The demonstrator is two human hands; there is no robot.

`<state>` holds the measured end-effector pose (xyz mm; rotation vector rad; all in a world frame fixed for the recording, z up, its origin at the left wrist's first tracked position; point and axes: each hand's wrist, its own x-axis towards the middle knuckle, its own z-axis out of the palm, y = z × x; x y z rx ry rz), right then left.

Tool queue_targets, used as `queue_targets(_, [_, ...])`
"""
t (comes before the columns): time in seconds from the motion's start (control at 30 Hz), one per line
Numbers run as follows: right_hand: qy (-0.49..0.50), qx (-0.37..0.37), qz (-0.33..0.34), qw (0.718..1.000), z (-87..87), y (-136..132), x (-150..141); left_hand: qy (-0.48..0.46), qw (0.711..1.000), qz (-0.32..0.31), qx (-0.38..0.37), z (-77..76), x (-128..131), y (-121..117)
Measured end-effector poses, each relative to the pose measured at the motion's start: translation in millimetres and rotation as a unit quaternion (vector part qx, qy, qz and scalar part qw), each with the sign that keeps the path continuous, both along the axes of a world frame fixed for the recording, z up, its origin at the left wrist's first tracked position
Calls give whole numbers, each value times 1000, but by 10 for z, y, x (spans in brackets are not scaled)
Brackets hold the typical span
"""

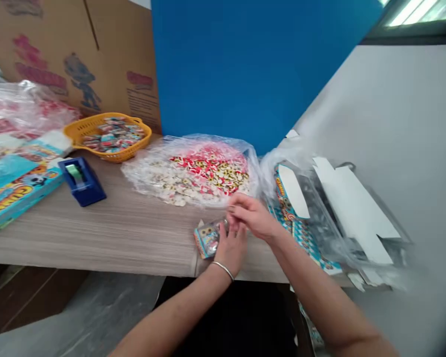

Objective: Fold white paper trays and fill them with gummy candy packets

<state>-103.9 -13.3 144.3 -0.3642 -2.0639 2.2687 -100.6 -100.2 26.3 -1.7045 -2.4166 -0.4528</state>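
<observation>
A small printed box with a clear window (209, 239) lies on the table near its front edge. My left hand (232, 249), with a bangle at the wrist, rests on the box's right side, fingers holding it. Just above, my right hand (250, 214) has its fingers pinched together close to the left fingertips, at the box's right end. Whatever the right fingers pinch is too small and blurred to make out. Behind both hands lies an open clear plastic bag (193, 171) of small red, white and yellowish pieces.
A yellow basket (107, 154) of small packets and a blue tape dispenser (82, 182) stand to the left, by a large printed carton (26, 193). Flat boxes and plastic wrap (353, 213) pile up on the right. A blue panel (245, 69) rises behind.
</observation>
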Motion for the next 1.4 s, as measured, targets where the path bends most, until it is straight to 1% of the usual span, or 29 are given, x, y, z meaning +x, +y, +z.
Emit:
queue_targets(0.03, [-7,-3,-57,998,-52,242,315,8,1000,6,-1,5,39,25])
queue_targets(0.07, [-13,-13,-106,994,-149,440,578,16,1000,13,-3,12,53,40])
queue_targets(0.1, [-27,-20,-134,990,-280,590,785,24,1000,16,-9,25,50,48])
queue_targets(0.17, [-47,-37,-164,985,-585,751,1037,32,999,11,-26,65,24,63])
queue_targets(0.23, [-53,-53,-172,982,-864,780,1129,36,998,2,-48,114,-5,85])
queue_targets(0.27, [-50,-62,-176,981,-975,771,1138,38,998,-2,-58,136,-16,96])
queue_targets(0.33, [-39,-78,-185,979,-1136,747,1122,43,997,-7,-72,170,-38,111])
queue_targets(0.4, [-28,-95,-192,976,-1229,737,1097,41,996,-11,-78,191,-59,113])
queue_targets(0.5, [-21,-113,-191,975,-1300,749,1079,33,996,-18,-85,221,-80,113])
queue_targets(0.63, [-22,-116,-185,976,-1355,775,1078,60,990,-19,-127,303,-62,155])
queue_targets(0.73, [-30,-100,-186,977,-1392,782,1069,85,984,-13,-157,372,-29,212])
queue_targets(0.87, [-44,-49,-214,975,-1407,742,1032,69,983,-11,-168,400,-14,254])
queue_targets(1.0, [-44,32,-266,963,-1385,696,1008,57,986,-15,-158,366,-27,244])
queue_targets(1.07, [-49,115,-290,949,-1387,699,1010,68,985,-15,-161,352,-32,235])
queue_targets(1.17, [-82,286,-295,908,-1419,732,1027,76,983,-16,-164,354,-37,227])
queue_targets(1.2, [-93,328,-290,894,-1430,745,1037,74,983,-18,-164,360,-39,224])
queue_targets(1.3, [-114,388,-282,870,-1418,757,1084,66,985,-20,-158,370,-47,216])
queue_targets(1.37, [-128,429,-275,851,-1352,726,1124,68,986,-18,-153,356,-53,213])
queue_targets(1.4, [-127,459,-271,837,-1305,698,1140,71,986,-18,-148,342,-57,213])
